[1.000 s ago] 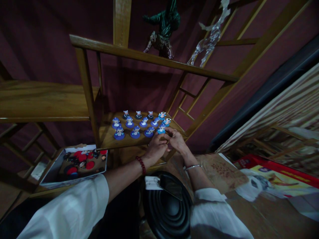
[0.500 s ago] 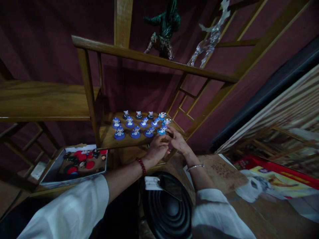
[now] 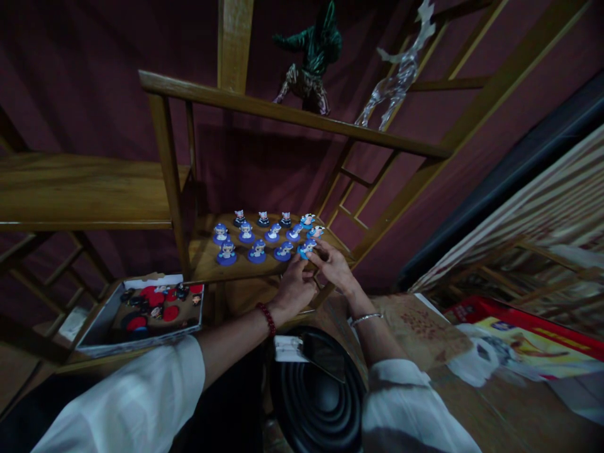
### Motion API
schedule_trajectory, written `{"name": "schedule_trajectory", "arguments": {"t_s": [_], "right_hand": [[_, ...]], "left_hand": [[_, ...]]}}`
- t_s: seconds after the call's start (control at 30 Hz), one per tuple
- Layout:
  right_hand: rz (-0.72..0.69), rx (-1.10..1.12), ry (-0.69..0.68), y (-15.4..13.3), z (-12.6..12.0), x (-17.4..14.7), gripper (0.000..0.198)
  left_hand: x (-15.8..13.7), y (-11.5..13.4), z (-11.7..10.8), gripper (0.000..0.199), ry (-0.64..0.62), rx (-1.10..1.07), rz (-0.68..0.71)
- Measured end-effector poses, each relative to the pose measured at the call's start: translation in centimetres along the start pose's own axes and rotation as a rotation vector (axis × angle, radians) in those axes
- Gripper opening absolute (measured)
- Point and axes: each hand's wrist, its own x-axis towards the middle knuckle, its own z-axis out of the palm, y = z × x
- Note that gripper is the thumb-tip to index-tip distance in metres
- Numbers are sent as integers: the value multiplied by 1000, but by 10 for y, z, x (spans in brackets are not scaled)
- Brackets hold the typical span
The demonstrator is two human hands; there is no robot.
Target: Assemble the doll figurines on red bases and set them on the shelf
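A small figurine (image 3: 307, 247) with a blue base stands at the front right corner of the wooden shelf (image 3: 204, 272). My left hand (image 3: 294, 287), with a red bead bracelet, pinches it from the near left side with its fingertips. From the right, my right hand (image 3: 336, 268) has its fingers closed around the same figurine. To its left runs a front row of figurines on purple bases, including one figurine (image 3: 284, 251) right beside it. Behind are another purple-based row (image 3: 246, 232), several dark-based figurines (image 3: 263, 219) and blue-based ones (image 3: 316, 232).
An open box (image 3: 201, 308) of red and black figurines stands at lower left. Above, a green figure (image 3: 314, 53) and a clear deer statue (image 3: 394, 82) stand on the upper shelf bar (image 3: 264, 108). A black ridged round stool (image 3: 325, 402) and a red-yellow box (image 3: 542, 343) are nearby.
My right hand's fingers have shifted slightly and closed in on the front right figurine. My left hand has moved a little, still at its near side. The other figurines stay put.
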Motion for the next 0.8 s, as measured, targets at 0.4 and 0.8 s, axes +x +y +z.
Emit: {"name": "schedule_trajectory", "arguments": {"t_s": [0.4, 0.8], "right_hand": [[-160, -122, -46, -23, -14, 18, 28], [-174, -249, -90, -38, -18, 17, 24]], "left_hand": [[0, -9, -7, 53, -19, 462, 324], [2, -4, -11, 51, -31, 526, 378]]}}
